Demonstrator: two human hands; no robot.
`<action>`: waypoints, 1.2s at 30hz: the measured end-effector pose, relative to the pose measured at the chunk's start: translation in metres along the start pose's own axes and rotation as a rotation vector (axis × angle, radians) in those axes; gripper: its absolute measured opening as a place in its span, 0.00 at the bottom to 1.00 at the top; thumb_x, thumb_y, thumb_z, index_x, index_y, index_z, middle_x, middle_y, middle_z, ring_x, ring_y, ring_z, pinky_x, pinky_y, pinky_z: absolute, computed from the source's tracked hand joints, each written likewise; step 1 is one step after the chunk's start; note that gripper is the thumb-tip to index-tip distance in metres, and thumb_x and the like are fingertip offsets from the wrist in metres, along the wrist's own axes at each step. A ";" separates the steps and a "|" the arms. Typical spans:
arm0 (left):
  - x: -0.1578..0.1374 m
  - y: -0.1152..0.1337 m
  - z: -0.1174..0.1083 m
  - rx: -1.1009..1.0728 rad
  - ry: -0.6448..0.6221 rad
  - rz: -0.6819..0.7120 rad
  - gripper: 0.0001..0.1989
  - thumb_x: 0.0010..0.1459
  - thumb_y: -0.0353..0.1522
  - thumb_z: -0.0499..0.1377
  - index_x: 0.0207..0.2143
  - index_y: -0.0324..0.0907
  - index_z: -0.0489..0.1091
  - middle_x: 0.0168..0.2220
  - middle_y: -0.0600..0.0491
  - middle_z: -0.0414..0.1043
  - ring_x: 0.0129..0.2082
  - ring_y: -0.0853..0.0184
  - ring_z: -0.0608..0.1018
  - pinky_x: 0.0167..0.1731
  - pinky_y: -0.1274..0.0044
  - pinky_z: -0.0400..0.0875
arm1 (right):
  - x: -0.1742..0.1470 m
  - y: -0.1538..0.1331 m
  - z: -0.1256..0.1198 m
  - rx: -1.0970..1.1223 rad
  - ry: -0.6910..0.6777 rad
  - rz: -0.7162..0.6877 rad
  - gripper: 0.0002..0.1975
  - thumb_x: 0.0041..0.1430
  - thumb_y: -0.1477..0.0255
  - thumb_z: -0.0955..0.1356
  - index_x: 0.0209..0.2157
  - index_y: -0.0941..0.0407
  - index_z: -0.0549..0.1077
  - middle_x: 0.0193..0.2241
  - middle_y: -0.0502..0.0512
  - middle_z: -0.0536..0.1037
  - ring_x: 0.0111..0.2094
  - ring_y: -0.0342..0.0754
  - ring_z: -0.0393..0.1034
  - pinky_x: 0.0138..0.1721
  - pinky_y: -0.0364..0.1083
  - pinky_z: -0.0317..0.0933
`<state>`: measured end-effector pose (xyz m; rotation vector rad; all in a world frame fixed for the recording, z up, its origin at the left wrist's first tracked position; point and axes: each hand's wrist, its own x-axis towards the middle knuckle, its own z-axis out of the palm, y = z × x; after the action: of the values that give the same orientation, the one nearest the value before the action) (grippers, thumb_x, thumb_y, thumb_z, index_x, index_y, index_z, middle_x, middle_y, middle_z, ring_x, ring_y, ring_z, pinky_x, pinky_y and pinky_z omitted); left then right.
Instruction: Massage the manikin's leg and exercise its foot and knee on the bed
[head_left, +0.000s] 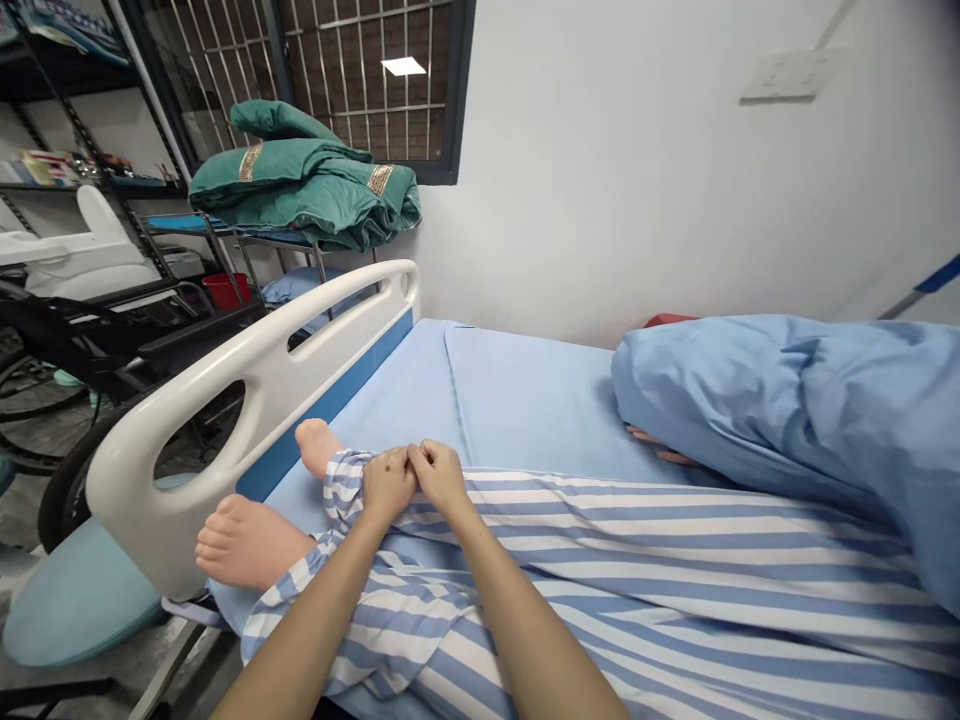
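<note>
A figure with smooth, manikin-like feet lies on a bed in blue-and-white striped trousers point(600, 540). Both my hands are on the far trouser leg, close to the ankle and side by side. My left hand point(388, 482) is closed over the striped cloth, its fingertips hidden beneath. Touching it at the knuckles, my right hand point(437, 472) is also curled closed on the same leg. The far foot point(316, 445) sticks out of its cuff near the footboard. Closer to me is the near foot point(251, 545), bare, its trouser cuff around the ankle.
A white footboard point(180, 400) with handle openings closes the bed's left end. A bunched blue quilt point(765, 400) covers the figure's upper part at right, with some fingers showing under its edge. Beyond the footboard stand a wheelchair point(97, 350) and folded green bedding point(315, 185).
</note>
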<state>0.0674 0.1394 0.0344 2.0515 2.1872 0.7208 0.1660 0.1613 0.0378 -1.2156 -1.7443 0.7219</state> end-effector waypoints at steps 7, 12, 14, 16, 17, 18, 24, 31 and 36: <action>0.017 0.018 -0.019 -0.391 0.085 -0.112 0.17 0.54 0.35 0.47 0.14 0.40 0.58 0.14 0.58 0.56 0.19 0.74 0.60 0.21 0.80 0.51 | 0.006 -0.003 -0.005 0.263 0.062 0.078 0.20 0.55 0.60 0.59 0.14 0.56 0.55 0.13 0.44 0.55 0.18 0.39 0.49 0.21 0.40 0.45; 0.023 0.048 -0.009 -0.794 0.201 -0.212 0.19 0.54 0.40 0.46 0.15 0.42 0.51 0.14 0.60 0.49 0.18 0.75 0.57 0.20 0.82 0.53 | 0.012 -0.003 -0.010 0.481 0.146 0.193 0.20 0.56 0.59 0.57 0.15 0.55 0.57 0.14 0.45 0.58 0.19 0.40 0.52 0.22 0.40 0.48; 0.020 0.052 0.004 -0.723 0.223 -0.245 0.18 0.55 0.39 0.45 0.16 0.41 0.52 0.15 0.59 0.51 0.18 0.75 0.57 0.20 0.81 0.52 | 0.011 -0.002 -0.010 0.462 0.181 0.219 0.18 0.54 0.61 0.59 0.15 0.55 0.56 0.14 0.45 0.57 0.19 0.40 0.51 0.21 0.40 0.48; 0.014 0.049 0.017 -0.573 0.222 -0.244 0.18 0.56 0.38 0.45 0.16 0.41 0.54 0.15 0.59 0.53 0.19 0.75 0.57 0.21 0.80 0.51 | 0.010 -0.001 -0.009 0.419 0.217 0.231 0.17 0.53 0.64 0.60 0.15 0.55 0.54 0.14 0.43 0.54 0.19 0.39 0.49 0.21 0.40 0.47; 0.012 0.046 0.022 -0.506 0.214 -0.232 0.17 0.56 0.37 0.44 0.16 0.41 0.55 0.15 0.59 0.54 0.19 0.74 0.57 0.22 0.80 0.50 | 0.009 0.000 -0.008 0.397 0.231 0.230 0.17 0.52 0.65 0.61 0.15 0.55 0.52 0.14 0.43 0.53 0.18 0.39 0.48 0.21 0.40 0.46; 0.011 0.044 0.026 -0.458 0.207 -0.219 0.17 0.56 0.36 0.44 0.16 0.41 0.55 0.15 0.58 0.55 0.19 0.74 0.57 0.22 0.80 0.50 | 0.008 0.000 -0.008 0.378 0.239 0.227 0.17 0.52 0.66 0.61 0.14 0.55 0.52 0.13 0.43 0.52 0.18 0.38 0.47 0.20 0.40 0.46; 0.009 0.038 0.026 -0.365 0.202 -0.184 0.16 0.57 0.34 0.43 0.18 0.41 0.59 0.16 0.57 0.60 0.19 0.74 0.59 0.22 0.79 0.50 | 0.008 0.002 -0.003 0.381 0.236 0.199 0.16 0.51 0.67 0.60 0.15 0.55 0.51 0.13 0.42 0.51 0.18 0.38 0.46 0.20 0.39 0.46; 0.007 0.046 0.019 -0.299 0.113 -0.155 0.18 0.59 0.36 0.42 0.20 0.41 0.62 0.19 0.54 0.65 0.21 0.73 0.62 0.23 0.79 0.49 | 0.012 -0.003 -0.031 0.361 0.092 0.153 0.15 0.48 0.68 0.61 0.14 0.55 0.53 0.13 0.42 0.51 0.18 0.38 0.47 0.19 0.39 0.46; 0.007 0.050 0.020 -0.220 0.100 -0.161 0.19 0.57 0.39 0.44 0.16 0.41 0.59 0.17 0.56 0.61 0.20 0.73 0.59 0.23 0.79 0.45 | 0.007 0.000 -0.075 0.214 0.120 0.037 0.17 0.51 0.66 0.61 0.14 0.55 0.52 0.14 0.43 0.51 0.19 0.38 0.48 0.22 0.39 0.45</action>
<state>0.1198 0.1521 0.0362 1.7488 2.1786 1.0129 0.2313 0.1663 0.0741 -1.1228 -1.5086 0.8182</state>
